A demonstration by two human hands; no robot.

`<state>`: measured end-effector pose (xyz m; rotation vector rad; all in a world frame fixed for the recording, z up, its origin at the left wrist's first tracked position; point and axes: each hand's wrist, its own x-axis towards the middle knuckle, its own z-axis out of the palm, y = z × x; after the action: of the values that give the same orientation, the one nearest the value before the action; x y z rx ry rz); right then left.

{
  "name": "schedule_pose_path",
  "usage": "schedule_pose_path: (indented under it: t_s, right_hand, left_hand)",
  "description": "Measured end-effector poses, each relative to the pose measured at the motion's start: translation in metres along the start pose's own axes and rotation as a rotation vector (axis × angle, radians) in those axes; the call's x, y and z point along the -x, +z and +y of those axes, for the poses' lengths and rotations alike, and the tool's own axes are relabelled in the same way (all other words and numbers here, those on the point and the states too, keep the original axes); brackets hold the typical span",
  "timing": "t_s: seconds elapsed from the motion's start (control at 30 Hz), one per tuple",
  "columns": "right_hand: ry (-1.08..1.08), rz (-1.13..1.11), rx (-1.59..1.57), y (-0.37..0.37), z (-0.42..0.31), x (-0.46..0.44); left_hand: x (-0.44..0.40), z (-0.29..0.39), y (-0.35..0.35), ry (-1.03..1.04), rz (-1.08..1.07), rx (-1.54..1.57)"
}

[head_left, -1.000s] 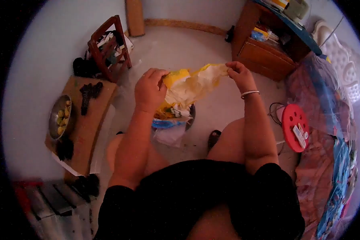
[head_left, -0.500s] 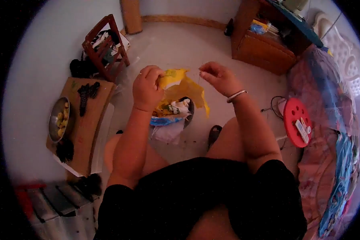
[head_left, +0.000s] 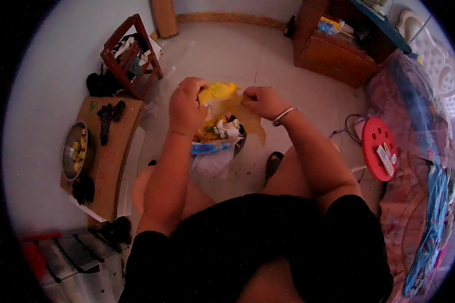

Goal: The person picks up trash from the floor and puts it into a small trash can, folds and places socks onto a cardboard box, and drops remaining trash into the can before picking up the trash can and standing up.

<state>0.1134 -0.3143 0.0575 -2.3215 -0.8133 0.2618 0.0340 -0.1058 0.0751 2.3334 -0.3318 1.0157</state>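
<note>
A thin yellow sheet, apparently a torn plastic bag, is stretched between my two hands over a bin. My left hand is closed on its left side, near a bunched bright-yellow part. At the opposite side, my right hand, with a bracelet on the wrist, has its fingers pinched together on the sheet's edge. A translucent yellow part hangs down between them. Below stands the bin, filled with crumpled white and yellow waste and a blue wrapper; a pale liner hangs over its near side.
On the left, a cardboard-topped stand bears a metal bowl of yellowish round pieces. Behind it is a wooden chair with cloth. To the right are a red stool holding a remote-like white object, a bed and a wooden cabinet.
My right hand has moved left and down from beside the sheet and is now pinched on its edge. My left hand keeps its hold, and the sheet's hanging part has shifted.
</note>
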Motion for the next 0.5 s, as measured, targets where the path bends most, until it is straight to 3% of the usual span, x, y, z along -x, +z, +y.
schedule_pose_path:
  t_s: [0.13, 0.2, 0.3, 0.5]
  right_hand:
    - [-0.013, 0.056, 0.066, -0.014, 0.017, -0.001]
    - [-0.036, 0.104, -0.063, -0.017, 0.025, -0.001]
    - [0.059, 0.088, -0.151, -0.022, 0.025, 0.002]
    - [0.038, 0.039, -0.196, -0.031, 0.037, 0.002]
  left_hand:
    - [-0.004, -0.008, -0.01, -0.034, 0.008, 0.012]
    - [-0.003, -0.013, -0.012, -0.048, 0.011, 0.055]
    - [-0.004, -0.015, -0.014, -0.08, 0.018, 0.084]
    - [-0.005, -0.025, -0.022, -0.189, 0.009, 0.078]
